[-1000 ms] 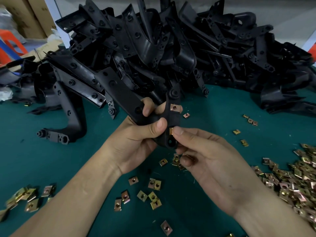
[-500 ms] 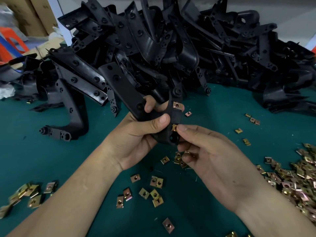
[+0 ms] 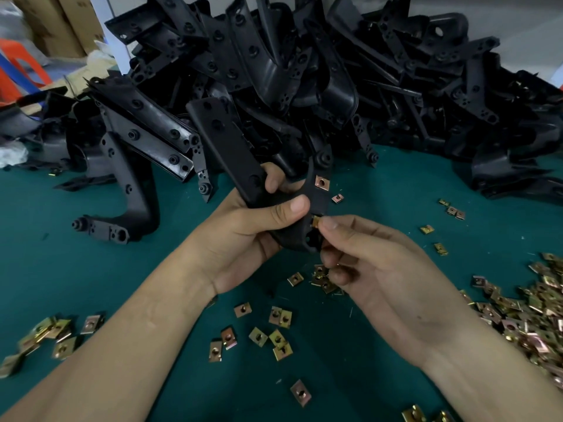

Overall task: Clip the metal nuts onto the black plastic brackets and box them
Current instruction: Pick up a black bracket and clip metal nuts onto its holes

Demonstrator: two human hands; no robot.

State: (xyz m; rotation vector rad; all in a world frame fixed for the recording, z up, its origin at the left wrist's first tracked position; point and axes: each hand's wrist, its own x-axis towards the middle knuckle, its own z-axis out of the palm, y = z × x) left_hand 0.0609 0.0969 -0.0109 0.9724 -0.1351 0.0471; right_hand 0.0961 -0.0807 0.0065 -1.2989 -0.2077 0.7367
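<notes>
In the head view, one black bracket [image 3: 231,159] is held up over the table by the left hand [image 3: 243,236]. Its middle is gripped tight by the fingers and thumb. A nut [image 3: 316,221] is pinched at the fingertips of the right hand [image 3: 374,269] and is pressed against the bracket's edge, just beside the left thumb. It cannot be told if the nut is slid all the way on. The other right fingers are curled in, and what is under them cannot be made out.

A clipped nut [image 3: 322,182] is already seen on the bracket, higher up. So this bracket is judged to be part done: one nut is on and a second is being put on. A lot is left. A big pile [image 3: 335,86] of black brackets is stacked at the back, and no nuts can be seen on them. A lone bracket [image 3: 128,190] lies on the left. No box of done brackets is seen, so packing is judged not yet begun.

The table is covered by a dark green mat [image 3: 91,269]. A heap [image 3: 524,315] of gold nuts is spread at the right edge. Loose nuts [image 3: 274,333] are scattered in the middle, and a small bunch [image 3: 48,333] at the left. At the top left, brown boxes [image 3: 70,22] and a red stool [image 3: 24,68] are seen, blurred
</notes>
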